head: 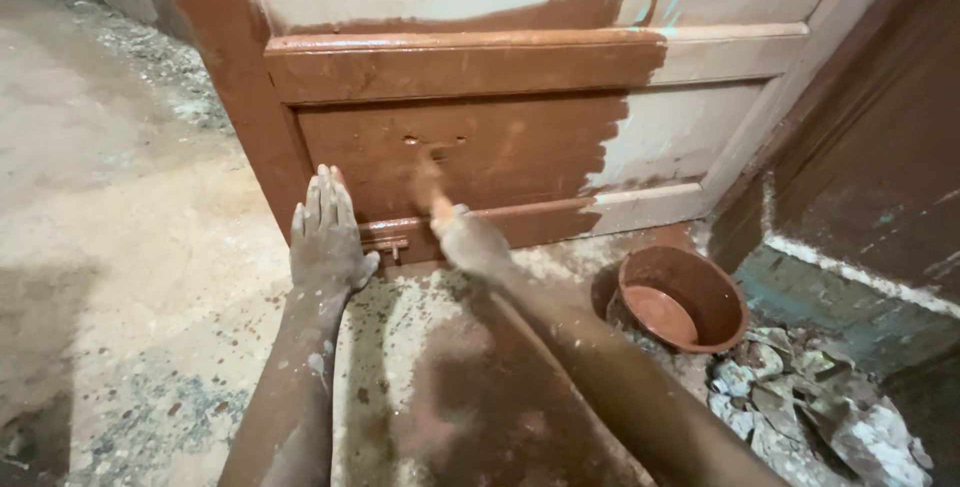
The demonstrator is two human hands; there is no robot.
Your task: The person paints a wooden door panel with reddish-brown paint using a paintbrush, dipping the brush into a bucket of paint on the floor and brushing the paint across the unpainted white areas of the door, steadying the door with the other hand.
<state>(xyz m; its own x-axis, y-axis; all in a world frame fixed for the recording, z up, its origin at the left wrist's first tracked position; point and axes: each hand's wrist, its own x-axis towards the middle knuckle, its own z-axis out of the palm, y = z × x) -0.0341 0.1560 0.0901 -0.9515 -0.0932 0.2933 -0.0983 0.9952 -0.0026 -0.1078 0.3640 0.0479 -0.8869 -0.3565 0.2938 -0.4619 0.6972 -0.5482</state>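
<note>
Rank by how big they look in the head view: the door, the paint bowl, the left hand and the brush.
1. door, by far the largest.
2. paint bowl.
3. left hand, though it may sit nearer the camera than the bowl.
4. brush, blurred, so its size is unsure.

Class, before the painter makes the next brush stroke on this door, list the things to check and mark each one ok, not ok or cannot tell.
1. Left hand braced flat on the door: ok.
2. Right hand gripping the brush: ok, though blurred.
3. Paint on the brush: cannot tell.
4. Paint in the bowl: ok, some inside.
5. Lower panel fully covered: not ok, right part bare.
6. Rubble away from the bowl: not ok, beside it.
</note>
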